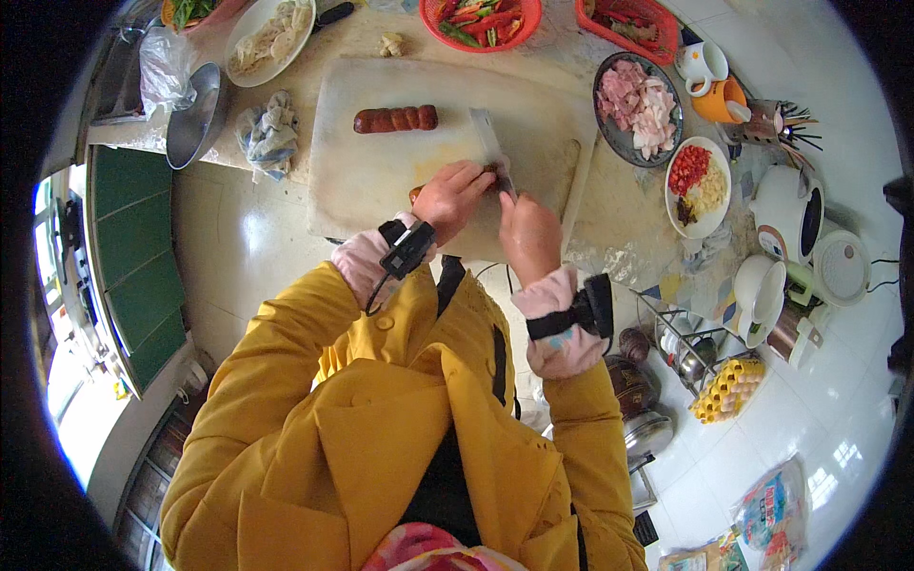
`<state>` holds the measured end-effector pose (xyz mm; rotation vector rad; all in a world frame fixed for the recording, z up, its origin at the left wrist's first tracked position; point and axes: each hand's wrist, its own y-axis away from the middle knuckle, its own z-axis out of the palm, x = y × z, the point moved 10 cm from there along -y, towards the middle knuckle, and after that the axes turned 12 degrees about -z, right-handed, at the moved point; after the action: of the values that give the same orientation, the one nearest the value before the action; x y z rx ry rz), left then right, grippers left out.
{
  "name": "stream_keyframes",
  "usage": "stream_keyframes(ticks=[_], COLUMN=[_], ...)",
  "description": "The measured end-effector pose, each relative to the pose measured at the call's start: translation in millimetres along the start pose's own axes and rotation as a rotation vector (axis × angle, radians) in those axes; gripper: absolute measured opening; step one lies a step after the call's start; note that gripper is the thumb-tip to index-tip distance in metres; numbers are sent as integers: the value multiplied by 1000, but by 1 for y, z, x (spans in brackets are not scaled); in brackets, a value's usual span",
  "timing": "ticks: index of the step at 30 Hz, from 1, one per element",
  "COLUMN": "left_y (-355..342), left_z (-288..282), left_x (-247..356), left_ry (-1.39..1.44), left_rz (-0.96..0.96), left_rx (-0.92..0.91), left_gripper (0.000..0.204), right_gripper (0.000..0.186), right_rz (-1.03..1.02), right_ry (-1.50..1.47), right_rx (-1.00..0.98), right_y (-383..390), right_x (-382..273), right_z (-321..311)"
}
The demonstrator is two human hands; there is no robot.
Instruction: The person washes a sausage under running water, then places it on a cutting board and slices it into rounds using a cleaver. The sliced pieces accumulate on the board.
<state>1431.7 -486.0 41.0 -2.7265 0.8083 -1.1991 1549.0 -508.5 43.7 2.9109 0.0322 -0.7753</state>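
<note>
Two hands at a pale cutting board (347,176) on a stone-coloured bench (614,200); clock directions are read from the board's centre. Nearest, between 4 and 5 o'clock, the right hand (531,236) closes its grip round the handle of a broad knife (484,135), the blade running toward 11 o'clock. At 6 o'clock the left hand (452,202) has a narrow grip on one brown sausage (416,194), which lies on the board mostly hidden beneath the fingers; whether the fingertips touch the blade cannot be told. Farther, at 10 o'clock, lies a grooved sausage (395,119). Beyond the board: at 3 o'clock, a white dish (703,229) of chopped red and pale pieces; at 9, a crumpled cloth (269,136); between 2 and 3, a dark plate (617,140) of sliced meat; farthest, between 12 and 1, a red basket (531,29) of peppers (481,21).
</note>
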Motion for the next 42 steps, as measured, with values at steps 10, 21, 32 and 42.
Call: stream_keyframes(ticks=[10,21,32,42], left_y=[3,3,2,5], left_z=[-11,-14,-8,-10], left_x=[3,6,2,4], left_ry=[66,15,31,61], left_rz=[28,42,67,42], left_rx=[90,96,78,84], left_gripper=[43,40,38,38], right_gripper=[43,39,39,52], right_rz=[-29,-41,-61,-26], right_ry=[-134,-109,-38,-25], right_rx=[46,-52,-137,130], right_y=[26,46,23,-20], right_x=[18,3,2,8], right_z=[-38,-45,-28,-1])
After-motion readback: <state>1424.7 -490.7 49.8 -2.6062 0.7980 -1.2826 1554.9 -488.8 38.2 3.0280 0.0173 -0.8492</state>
